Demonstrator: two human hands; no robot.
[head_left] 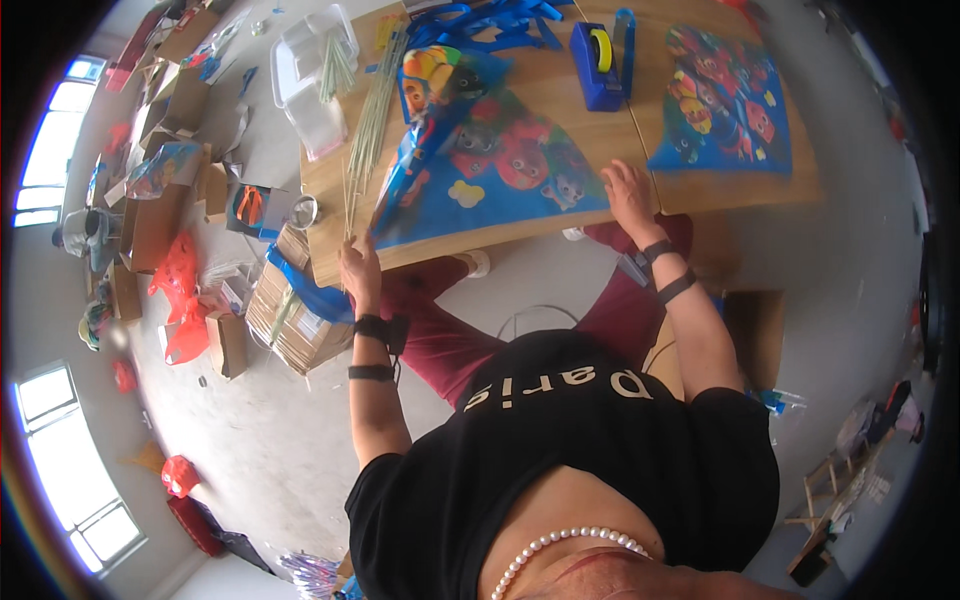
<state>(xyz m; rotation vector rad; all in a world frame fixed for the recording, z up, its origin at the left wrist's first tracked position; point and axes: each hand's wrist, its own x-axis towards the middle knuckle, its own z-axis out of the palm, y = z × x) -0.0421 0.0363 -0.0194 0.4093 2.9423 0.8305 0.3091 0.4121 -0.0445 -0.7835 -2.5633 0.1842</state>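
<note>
A blue printed sheet [525, 195] with colourful cartoon faces lies across the near part of the table, its upper left part folded or bunched. To its left is a bundle of thin pale sticks [371, 130], stretching from the far side to the near edge. My left hand [361, 268] is closed at the near ends of the sticks and seems to pinch one or more of them; its fingertips are hard to make out. At the sheet's right corner, my right hand [629, 197] has its fingers apart, touching or just over the edge, with nothing visible in it.
A blue tape dispenser [598, 75] with yellow tape stands farther back. Blue strips [490, 25] are heaped at the far edge. Another printed sheet [725, 105] lies right; a clear plastic box [310, 75] is left. Cardboard boxes [300, 305] crowd the floor beside the table.
</note>
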